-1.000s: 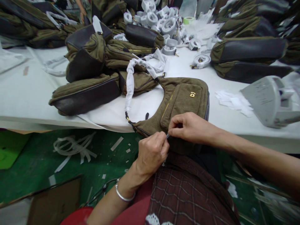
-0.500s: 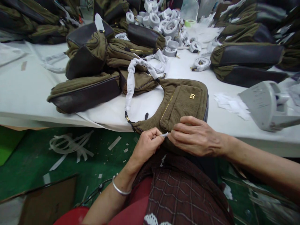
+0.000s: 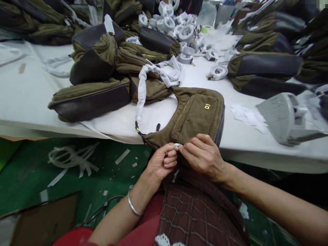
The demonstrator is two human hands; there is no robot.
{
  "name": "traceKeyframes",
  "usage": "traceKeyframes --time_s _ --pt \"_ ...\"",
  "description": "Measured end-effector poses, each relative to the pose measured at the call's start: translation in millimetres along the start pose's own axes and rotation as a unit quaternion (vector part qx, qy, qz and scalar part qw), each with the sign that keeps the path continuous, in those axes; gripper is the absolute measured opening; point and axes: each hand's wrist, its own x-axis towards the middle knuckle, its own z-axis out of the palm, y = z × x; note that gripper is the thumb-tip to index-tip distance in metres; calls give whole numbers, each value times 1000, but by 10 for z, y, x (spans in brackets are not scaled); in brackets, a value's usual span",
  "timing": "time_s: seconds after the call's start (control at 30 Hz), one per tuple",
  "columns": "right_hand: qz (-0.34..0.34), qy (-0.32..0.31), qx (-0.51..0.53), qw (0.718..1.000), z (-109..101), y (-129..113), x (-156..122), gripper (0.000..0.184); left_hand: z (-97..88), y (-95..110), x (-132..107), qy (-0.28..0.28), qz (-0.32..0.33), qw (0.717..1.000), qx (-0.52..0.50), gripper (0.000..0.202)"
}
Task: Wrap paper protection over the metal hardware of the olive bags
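Note:
An olive corduroy shoulder bag (image 3: 196, 118) with a gold logo lies at the table's front edge, its near side toward my lap. Its handle (image 3: 140, 90) is wrapped in white paper and curves off to the left. Just in front of the bag, my left hand (image 3: 164, 160) pinches a small white strip (image 3: 176, 145), which looks like paper or tape. My right hand (image 3: 202, 155) is closed, thumb and finger meeting the same strip from the other side. Most of the strip is hidden by the fingertips.
Olive bags with dark bases (image 3: 94, 99) are piled on the left, and more bags (image 3: 266, 65) on the right. Rolled, wrapped straps (image 3: 186, 32) heap at the back. White paper slips (image 3: 248, 118) lie beside a grey tape dispenser (image 3: 279, 116) at right.
Both hands have shifted slightly left, and my left fingers have turned so the curled fingers show more. Less of the white strip shows between the fingertips. The bag still lies in place.

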Motion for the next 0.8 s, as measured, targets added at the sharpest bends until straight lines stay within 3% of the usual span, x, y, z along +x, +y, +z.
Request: traceKeyframes --time_s 0.1,0.2,0.37,0.5,0.63,0.8 --pt "31 -43 4 999 82 -162 -105 24 -13 15 -16 7 18 1000 11 14" --pt "40 -43 72 996 78 -199 -194 25 -12 -2 -50 18 73 992 102 15" --pt "107 58 139 983 -92 32 -126 10 3 -26 -124 61 154 959 230 21" --pt "46 16 93 994 -117 159 51 17 13 -22 -164 74 164 947 267 22" --pt "-11 -18 35 999 -15 133 178 30 5 -32 -161 56 124 970 200 24" --pt "-14 3 41 999 78 99 167 24 -7 -82 -136 27 24 999 26 27"
